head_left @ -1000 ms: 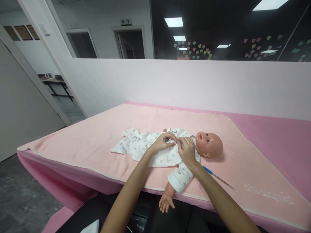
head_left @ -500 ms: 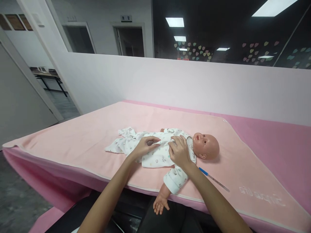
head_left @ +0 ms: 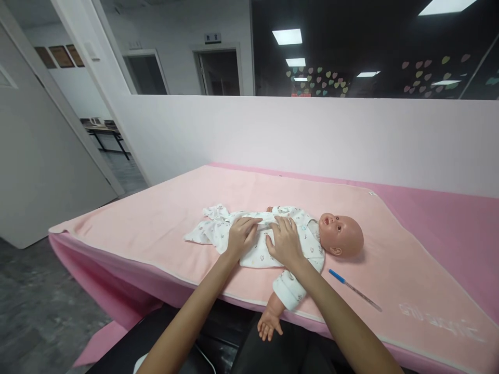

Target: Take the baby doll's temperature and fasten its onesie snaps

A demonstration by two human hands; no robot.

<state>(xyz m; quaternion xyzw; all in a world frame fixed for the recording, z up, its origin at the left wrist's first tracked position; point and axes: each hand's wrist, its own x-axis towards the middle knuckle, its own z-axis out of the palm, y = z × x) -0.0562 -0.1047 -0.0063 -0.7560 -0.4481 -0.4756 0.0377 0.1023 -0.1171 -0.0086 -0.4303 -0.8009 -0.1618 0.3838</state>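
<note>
A baby doll (head_left: 341,236) lies on its back with its head to the right, dressed in a white patterned romper (head_left: 261,255). My left hand (head_left: 242,238) rests on the front of the romper, fingers stretched over the cloth and the thumb close beside them. Just to its right, on the doll's chest, lies my right hand (head_left: 286,241), its fingers extended and its thumb spread apart. The fingertips of both hands touch the romper's front near a fold. One doll arm (head_left: 271,317) hangs over the near edge; the romper's legs lie flat to the left.
A thin stick with a blue end (head_left: 353,288) lies right of the doll. Beneath is a peach blanket (head_left: 156,223) over a pink cover (head_left: 448,234). A white wall (head_left: 273,135) with a window stands behind; a door (head_left: 47,140) is at the left.
My left hand has come nearer to my right hand, its fingers now flatter on the romper and its thumb closer to them. The view has shifted slightly left; the doll lies as before.
</note>
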